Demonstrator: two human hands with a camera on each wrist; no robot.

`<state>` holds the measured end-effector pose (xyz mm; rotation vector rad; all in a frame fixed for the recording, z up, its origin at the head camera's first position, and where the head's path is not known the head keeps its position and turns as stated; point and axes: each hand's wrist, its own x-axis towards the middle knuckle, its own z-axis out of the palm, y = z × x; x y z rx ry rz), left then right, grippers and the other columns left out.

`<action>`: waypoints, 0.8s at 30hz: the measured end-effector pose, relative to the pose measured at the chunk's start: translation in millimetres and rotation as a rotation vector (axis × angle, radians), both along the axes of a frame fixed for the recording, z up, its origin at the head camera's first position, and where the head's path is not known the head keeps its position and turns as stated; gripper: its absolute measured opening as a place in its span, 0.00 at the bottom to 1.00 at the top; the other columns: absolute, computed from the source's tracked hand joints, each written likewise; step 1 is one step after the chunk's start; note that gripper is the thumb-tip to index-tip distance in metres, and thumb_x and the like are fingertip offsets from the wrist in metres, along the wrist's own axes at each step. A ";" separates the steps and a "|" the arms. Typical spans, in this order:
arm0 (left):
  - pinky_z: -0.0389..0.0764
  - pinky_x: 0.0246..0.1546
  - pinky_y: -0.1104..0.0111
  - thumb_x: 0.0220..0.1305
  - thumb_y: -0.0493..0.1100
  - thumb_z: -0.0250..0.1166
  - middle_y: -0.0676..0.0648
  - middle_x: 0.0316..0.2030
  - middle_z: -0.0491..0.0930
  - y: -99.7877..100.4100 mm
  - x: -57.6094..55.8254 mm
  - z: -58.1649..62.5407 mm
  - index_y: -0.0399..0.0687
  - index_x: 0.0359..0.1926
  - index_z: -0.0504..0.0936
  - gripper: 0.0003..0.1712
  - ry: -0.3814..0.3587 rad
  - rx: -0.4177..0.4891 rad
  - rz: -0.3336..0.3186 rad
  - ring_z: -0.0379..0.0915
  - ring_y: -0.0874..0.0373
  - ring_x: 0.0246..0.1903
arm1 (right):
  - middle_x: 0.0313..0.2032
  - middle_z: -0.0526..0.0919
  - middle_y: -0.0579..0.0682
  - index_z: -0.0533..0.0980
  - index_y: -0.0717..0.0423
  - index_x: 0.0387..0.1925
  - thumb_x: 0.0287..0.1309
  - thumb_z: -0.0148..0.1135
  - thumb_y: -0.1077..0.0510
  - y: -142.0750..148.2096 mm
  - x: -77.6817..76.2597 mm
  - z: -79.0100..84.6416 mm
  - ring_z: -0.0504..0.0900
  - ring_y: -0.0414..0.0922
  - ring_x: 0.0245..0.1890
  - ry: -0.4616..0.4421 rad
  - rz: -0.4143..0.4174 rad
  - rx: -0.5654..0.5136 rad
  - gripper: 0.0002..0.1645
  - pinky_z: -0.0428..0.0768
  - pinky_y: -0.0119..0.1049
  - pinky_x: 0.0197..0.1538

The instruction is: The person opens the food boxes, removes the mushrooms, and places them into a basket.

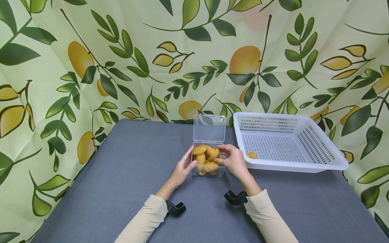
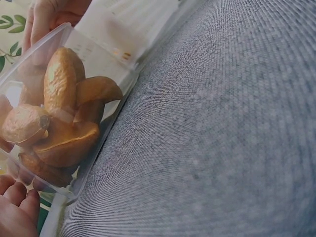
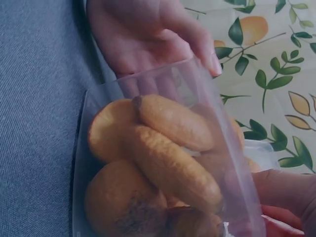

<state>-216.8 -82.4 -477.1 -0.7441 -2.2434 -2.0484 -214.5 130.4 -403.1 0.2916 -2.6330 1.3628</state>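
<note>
A clear plastic box stands on the table with its lid raised at the back. Several golden-brown, mushroom-like pieces fill it, some long and rounded, seen through the wall in both wrist views. My left hand grips the box's left side, thumb near the front corner, fingers along the wall. My right hand reaches over the right rim and pinches one golden-brown piece between thumb and fingers. In the right wrist view the thumb crosses the rim, its tip behind the clear wall.
Right of the box a white perforated basket sits on the grey table. One small orange-yellow piece lies in its near left corner. A leaf-and-fruit patterned cloth hangs behind and at both sides.
</note>
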 end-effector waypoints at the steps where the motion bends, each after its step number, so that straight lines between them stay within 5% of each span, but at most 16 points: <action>1: 0.48 0.72 0.62 0.67 0.36 0.50 0.39 0.72 0.48 -0.1 0.0 0.0 0.42 0.71 0.49 0.34 0.000 -0.001 0.001 0.43 0.47 0.72 | 0.46 0.82 0.61 0.78 0.65 0.47 0.39 0.73 0.66 0.0 -0.5 -1.0 0.83 0.55 0.47 0.017 0.003 0.012 0.27 0.83 0.41 0.50; 8: 0.50 0.65 0.89 0.67 0.36 0.51 0.37 0.72 0.47 -0.4 1.1 0.8 0.39 0.71 0.48 0.34 0.003 0.028 -0.016 0.42 0.47 0.72 | 0.37 0.83 0.57 0.81 0.64 0.38 0.35 0.75 0.63 1.7 -0.9 -4.8 0.84 0.50 0.38 0.190 0.039 0.022 0.22 0.86 0.36 0.41; 24: 0.50 0.69 0.81 0.67 0.36 0.51 0.37 0.72 0.48 -0.7 1.8 2.7 0.39 0.71 0.48 0.34 0.010 0.012 -0.009 0.43 0.47 0.72 | 0.41 0.85 0.60 0.78 0.62 0.44 0.41 0.72 0.62 5.2 5.3 3.7 0.84 0.53 0.42 0.092 0.075 -0.015 0.24 0.84 0.46 0.47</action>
